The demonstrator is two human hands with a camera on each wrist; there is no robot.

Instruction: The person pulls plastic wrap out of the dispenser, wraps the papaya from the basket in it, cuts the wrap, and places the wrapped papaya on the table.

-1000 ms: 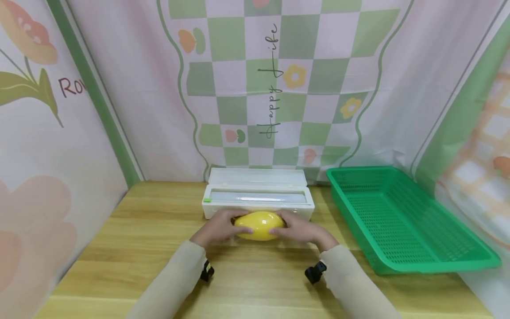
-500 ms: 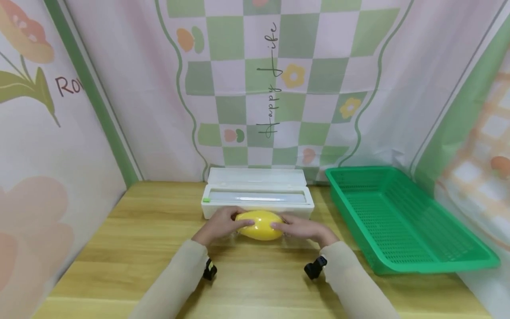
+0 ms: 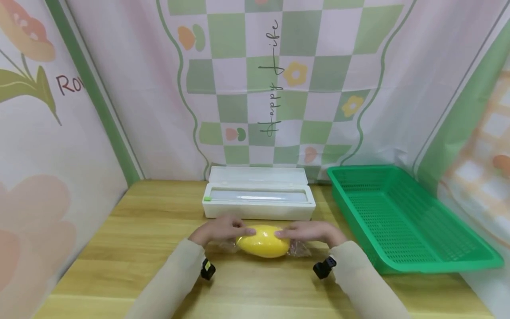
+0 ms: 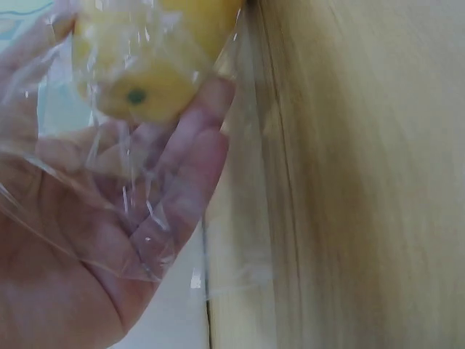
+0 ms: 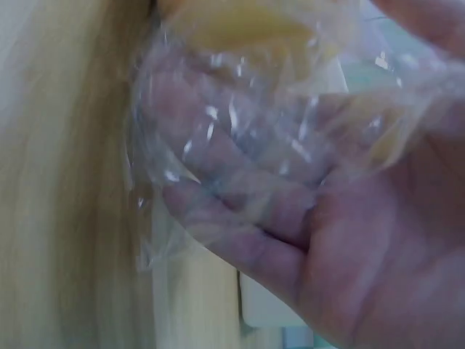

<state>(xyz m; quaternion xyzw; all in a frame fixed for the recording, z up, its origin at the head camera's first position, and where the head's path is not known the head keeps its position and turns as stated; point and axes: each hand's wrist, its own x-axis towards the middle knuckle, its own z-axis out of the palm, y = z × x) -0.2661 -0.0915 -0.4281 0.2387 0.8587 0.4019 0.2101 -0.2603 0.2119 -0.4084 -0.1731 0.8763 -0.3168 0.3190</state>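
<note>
A glossy yellow oval fruit [image 3: 263, 241] in clear cling film is held between both hands, in front of the white box. My left hand [image 3: 221, 230] grips its left end, thumb on top; in the left wrist view the fingers [image 4: 192, 167] lie under and behind it, seen through film, and a small green spot marks the fruit's tip. My right hand [image 3: 312, 231] holds the other end, its thumb on the upper side. Loose crumpled film [image 3: 299, 249] sticks out below that hand and drapes across its fingers [image 5: 240, 182] in the right wrist view.
Behind the hands stands a white cling film dispenser [image 3: 259, 211], lid raised, a roll inside and a green slider at its left. A green perforated basket [image 3: 360, 230] sits on the right side of the wooden table [image 3: 151, 208]. Patterned curtains [image 3: 159, 110] hang behind.
Both hands have drawn the yellow fruit towards the person, away from the dispenser, and the thumbs have shifted to its upper side. Loose film ends now show at both sides.
</note>
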